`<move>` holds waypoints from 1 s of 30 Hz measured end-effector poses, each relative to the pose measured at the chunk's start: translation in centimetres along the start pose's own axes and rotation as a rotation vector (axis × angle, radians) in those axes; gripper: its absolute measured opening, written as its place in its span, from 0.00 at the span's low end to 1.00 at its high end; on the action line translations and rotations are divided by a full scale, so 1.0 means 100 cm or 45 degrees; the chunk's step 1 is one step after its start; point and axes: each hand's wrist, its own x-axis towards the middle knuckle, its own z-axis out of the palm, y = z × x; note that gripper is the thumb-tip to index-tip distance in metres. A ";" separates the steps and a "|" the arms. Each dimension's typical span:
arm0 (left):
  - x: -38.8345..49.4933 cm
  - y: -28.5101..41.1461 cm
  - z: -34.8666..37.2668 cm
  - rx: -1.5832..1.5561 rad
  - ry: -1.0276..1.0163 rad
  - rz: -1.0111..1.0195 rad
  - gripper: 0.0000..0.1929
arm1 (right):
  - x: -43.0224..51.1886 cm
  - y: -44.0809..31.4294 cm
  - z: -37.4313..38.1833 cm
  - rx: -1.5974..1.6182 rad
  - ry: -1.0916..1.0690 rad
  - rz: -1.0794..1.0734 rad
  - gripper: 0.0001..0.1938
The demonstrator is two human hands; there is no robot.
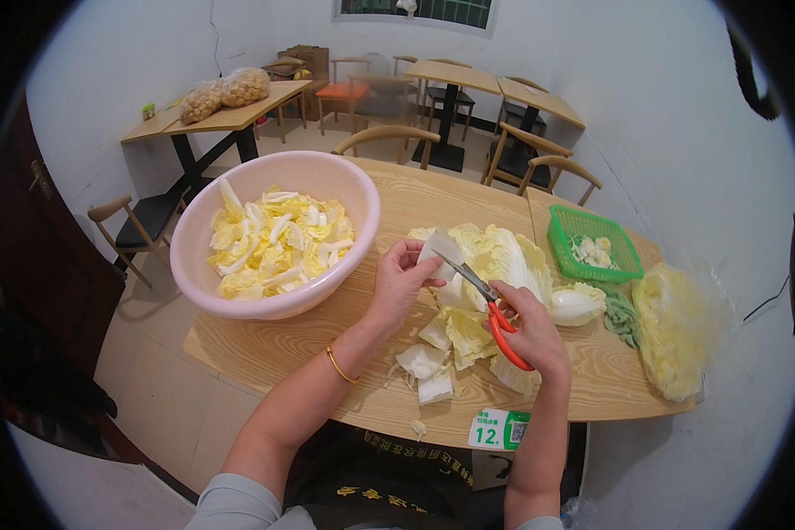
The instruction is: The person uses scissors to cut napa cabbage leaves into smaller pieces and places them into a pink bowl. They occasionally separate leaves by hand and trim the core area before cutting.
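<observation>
Between the fingers of my left hand (403,275) is a pale piece of napa cabbage leaf (445,250). My right hand (535,331) grips red-handled scissors (497,324), whose blades reach up to that leaf piece. Loose cabbage leaves (503,255) lie heaped under and beyond both hands. Closer to me are cut white stem pieces (424,371) and a yellow leaf (467,331). A large pink basin (192,265) stands left of my left hand, holding many cut yellow and white cabbage pieces (278,235).
On the right of the wooden table (291,358) are a green plastic basket (570,265) with pale scraps, a small cabbage heart (576,303), a green cloth (621,315) and a plastic bag of yellow cabbage (676,331). A printed card (493,429) lies at the near edge. Chairs (387,136) stand beyond.
</observation>
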 end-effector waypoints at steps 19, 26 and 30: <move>-0.002 -0.001 0.000 -0.007 0.036 0.014 0.12 | 0.000 -0.002 0.000 -0.005 -0.032 0.019 0.25; 0.002 -0.004 -0.005 -0.016 -0.001 -0.013 0.11 | 0.002 -0.010 -0.001 -0.059 -0.031 0.073 0.21; 0.002 -0.007 -0.006 -0.070 0.113 -0.049 0.10 | 0.001 -0.013 -0.005 -0.078 -0.090 0.147 0.20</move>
